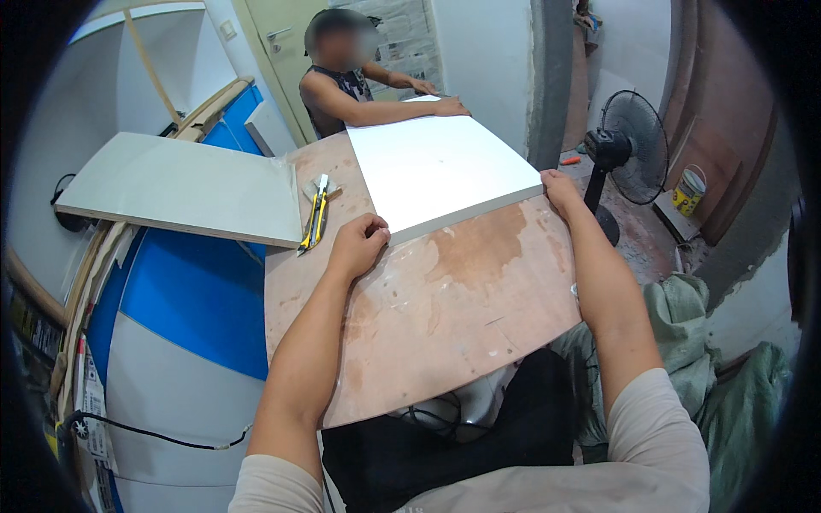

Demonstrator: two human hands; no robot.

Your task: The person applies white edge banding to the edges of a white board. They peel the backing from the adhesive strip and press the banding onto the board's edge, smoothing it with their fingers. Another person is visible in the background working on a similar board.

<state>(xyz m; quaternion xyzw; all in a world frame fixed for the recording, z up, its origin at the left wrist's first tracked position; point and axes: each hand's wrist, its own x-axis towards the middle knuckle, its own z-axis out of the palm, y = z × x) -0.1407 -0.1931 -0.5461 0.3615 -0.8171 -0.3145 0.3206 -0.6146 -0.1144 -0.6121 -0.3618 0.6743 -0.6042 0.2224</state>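
A thick white board (449,167) lies flat on the worn plywood tabletop (436,350). At its near left corner, my left hand (358,245) grips the edge with curled fingers. My right hand (560,190) holds the near right corner, its fingers partly hidden by the board's side. Across the table, a co-worker (333,85) rests both hands on the board's far end. To the left of my left hand lies a yellow and black utility knife (315,215), beside a small scrap on the wood.
A pale panel (184,184) juts in from the left, overlapping the table's edge. Blue and white sheets (192,299) lean below it. On the right stand a black fan (629,150) and a yellow bucket (688,190) farther back. Green sacks (684,321) slump near my right arm.
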